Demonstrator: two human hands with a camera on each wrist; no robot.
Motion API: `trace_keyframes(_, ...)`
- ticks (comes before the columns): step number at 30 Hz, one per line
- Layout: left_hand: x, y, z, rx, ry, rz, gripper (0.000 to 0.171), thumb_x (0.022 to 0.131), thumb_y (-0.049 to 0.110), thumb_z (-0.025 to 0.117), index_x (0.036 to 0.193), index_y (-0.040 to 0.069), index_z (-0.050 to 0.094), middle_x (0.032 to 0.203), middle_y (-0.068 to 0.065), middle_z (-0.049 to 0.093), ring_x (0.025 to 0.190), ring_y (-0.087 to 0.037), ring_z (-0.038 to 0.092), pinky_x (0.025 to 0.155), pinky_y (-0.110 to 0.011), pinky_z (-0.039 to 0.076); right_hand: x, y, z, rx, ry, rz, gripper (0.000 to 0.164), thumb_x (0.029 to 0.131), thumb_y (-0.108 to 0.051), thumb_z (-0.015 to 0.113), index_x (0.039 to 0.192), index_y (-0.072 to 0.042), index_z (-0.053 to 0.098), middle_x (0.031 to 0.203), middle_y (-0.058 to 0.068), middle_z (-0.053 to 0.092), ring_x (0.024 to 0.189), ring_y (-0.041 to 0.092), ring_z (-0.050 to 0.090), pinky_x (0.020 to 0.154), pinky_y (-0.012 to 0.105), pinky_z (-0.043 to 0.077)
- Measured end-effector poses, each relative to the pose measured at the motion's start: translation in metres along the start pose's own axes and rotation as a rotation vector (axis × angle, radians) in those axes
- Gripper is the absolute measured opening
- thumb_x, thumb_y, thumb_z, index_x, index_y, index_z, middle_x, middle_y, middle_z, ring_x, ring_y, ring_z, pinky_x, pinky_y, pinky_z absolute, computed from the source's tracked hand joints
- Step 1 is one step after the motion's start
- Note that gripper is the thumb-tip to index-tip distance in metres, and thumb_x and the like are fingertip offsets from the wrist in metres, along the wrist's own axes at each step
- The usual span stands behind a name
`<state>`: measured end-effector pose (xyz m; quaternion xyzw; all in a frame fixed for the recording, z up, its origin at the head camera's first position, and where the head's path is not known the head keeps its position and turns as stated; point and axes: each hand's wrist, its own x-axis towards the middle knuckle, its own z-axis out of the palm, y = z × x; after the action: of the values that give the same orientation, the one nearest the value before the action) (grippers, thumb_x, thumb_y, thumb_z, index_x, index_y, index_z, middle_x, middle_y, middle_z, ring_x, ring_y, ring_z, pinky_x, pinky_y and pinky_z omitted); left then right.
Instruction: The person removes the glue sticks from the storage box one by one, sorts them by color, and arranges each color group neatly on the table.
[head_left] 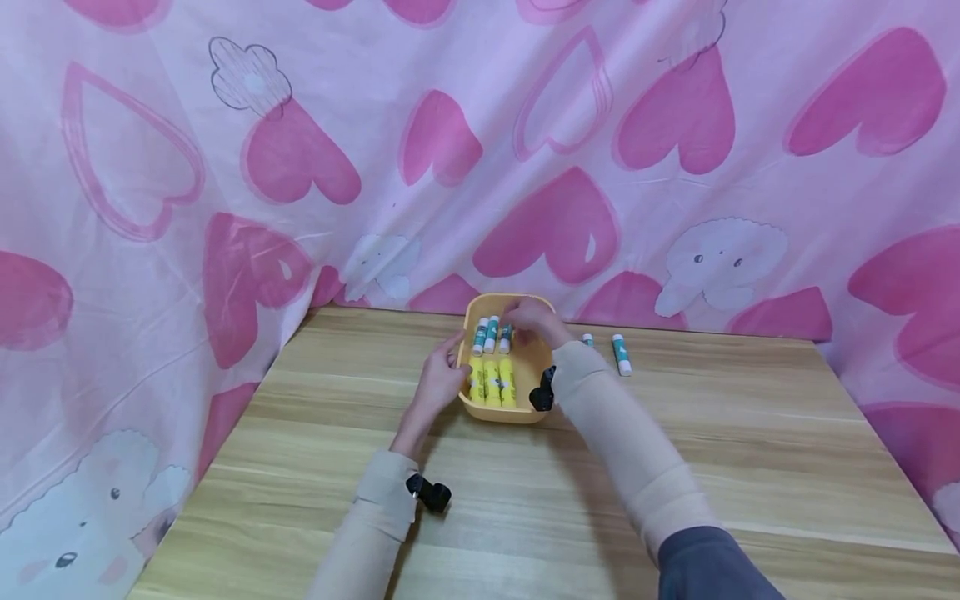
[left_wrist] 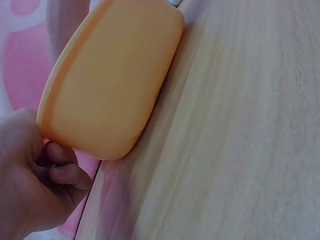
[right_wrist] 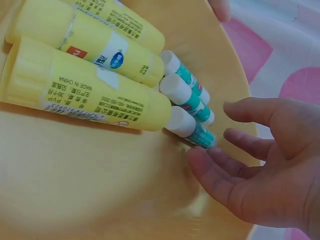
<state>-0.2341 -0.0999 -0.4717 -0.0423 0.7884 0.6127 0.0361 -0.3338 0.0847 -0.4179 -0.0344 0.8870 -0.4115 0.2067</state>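
Note:
A yellow-orange plastic basket [head_left: 534, 379] stands on the table. My left hand [head_left: 441, 377] grips its left rim; in the left wrist view, curled fingers [left_wrist: 65, 167] show at the basket's edge. Inside lie three yellow glue sticks [right_wrist: 92, 87] side by side at the near end. Beyond them are three smaller teal glue sticks with white caps [right_wrist: 189, 97], also in a row. My right hand [head_left: 531, 321] is inside the far right part of the basket. Its fingers are spread beside the rightmost teal glue stick [right_wrist: 192, 127], a fingertip at its end; whether they touch is unclear.
Right of the basket, a teal glue stick [head_left: 622, 355] lies on the wooden table [head_left: 750, 433]. Another teal glue stick [head_left: 588, 340] is partly hidden by my right forearm. A pink heart-patterned cloth [head_left: 525, 167] hangs behind the table's far edge.

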Motion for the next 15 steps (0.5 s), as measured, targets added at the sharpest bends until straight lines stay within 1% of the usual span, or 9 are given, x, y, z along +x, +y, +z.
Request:
trace_keyframes(1,0.000,0.000,0.001,-0.002,0.001,0.003,0.073,0.085,-0.008,0.057,0.152,0.018,0.041,0.125,-0.025,0.065,0.098,-0.026,0.069,0.064,-0.027,0.060,0.000,0.000,0.000,-0.025,-0.008,-0.004,0.020,0.093,-0.017,0.063,0.107,-0.004,0.057,0.091,0.013,0.058,0.074,0.024,0.058,0.068,0.035,0.052)
trace_keyframes(2,0.000,0.000,0.001,-0.004,0.002,0.006,0.073,0.085,-0.008,0.057,0.151,0.018,0.042,0.122,-0.025,0.066,0.093,-0.025,0.069,0.062,-0.026,0.059,0.000,0.000,0.001,-0.034,-0.019,-0.007,0.019,0.093,-0.015,0.063,0.106,-0.004,0.056,0.093,0.013,0.057,0.076,0.025,0.059,0.069,0.035,0.053)
trace_keyframes(4,0.000,0.000,0.003,-0.009,0.007,0.017,0.073,0.085,-0.009,0.057,0.151,0.018,0.043,0.116,-0.024,0.068,0.086,-0.021,0.068,0.060,-0.025,0.057,0.001,0.001,0.003,-0.045,-0.034,0.000,0.019,0.092,-0.012,0.063,0.107,-0.002,0.055,0.098,0.013,0.056,0.082,0.026,0.061,0.073,0.036,0.055)
trace_keyframes(5,0.000,0.000,0.003,-0.009,0.006,0.020,0.073,0.085,-0.009,0.057,0.151,0.018,0.043,0.111,-0.024,0.069,0.079,-0.019,0.067,0.057,-0.024,0.056,0.001,0.001,0.004,-0.041,-0.043,0.005,0.022,0.092,-0.010,0.063,0.110,-0.001,0.055,0.100,0.014,0.057,0.084,0.028,0.062,0.075,0.037,0.056)
trace_keyframes(7,-0.001,-0.001,0.005,-0.014,0.006,0.025,0.073,0.084,-0.009,0.057,0.150,0.018,0.043,0.101,-0.022,0.068,0.072,-0.014,0.061,0.055,-0.022,0.053,0.002,0.002,0.006,-0.035,-0.051,0.011,0.029,0.091,-0.005,0.062,0.118,0.002,0.056,0.107,0.017,0.059,0.088,0.031,0.065,0.079,0.039,0.059)
trace_keyframes(8,-0.001,-0.001,0.005,-0.020,0.005,0.026,0.073,0.084,-0.009,0.057,0.150,0.018,0.043,0.095,-0.022,0.067,0.067,-0.014,0.058,0.053,-0.021,0.052,0.003,0.002,0.007,-0.022,-0.054,0.017,0.034,0.090,-0.003,0.062,0.123,0.002,0.055,0.113,0.018,0.060,0.090,0.031,0.066,0.080,0.040,0.060)
trace_keyframes(9,-0.001,-0.002,0.005,-0.032,0.009,0.026,0.073,0.084,-0.009,0.057,0.150,0.018,0.044,0.093,-0.020,0.067,0.067,-0.013,0.058,0.053,-0.020,0.052,0.004,0.002,0.008,-0.017,-0.053,0.019,0.038,0.089,-0.001,0.063,0.126,0.003,0.055,0.115,0.019,0.061,0.091,0.032,0.067,0.080,0.040,0.060)
trace_keyframes(11,-0.002,-0.003,0.005,-0.050,0.008,0.024,0.072,0.085,-0.009,0.056,0.150,0.018,0.044,0.089,-0.019,0.065,0.064,-0.014,0.056,0.053,-0.020,0.050,0.005,0.002,0.010,-0.006,-0.052,0.021,0.041,0.088,0.002,0.063,0.128,0.004,0.055,0.118,0.021,0.061,0.091,0.034,0.068,0.080,0.040,0.061)
trace_keyframes(15,-0.003,-0.004,0.004,-0.086,0.017,0.016,0.071,0.085,-0.008,0.057,0.150,0.019,0.045,0.090,-0.017,0.068,0.064,-0.014,0.058,0.053,-0.020,0.050,0.009,0.003,0.013,-0.006,-0.046,0.017,0.040,0.086,0.004,0.065,0.125,0.004,0.057,0.115,0.020,0.062,0.089,0.032,0.069,0.079,0.039,0.061)
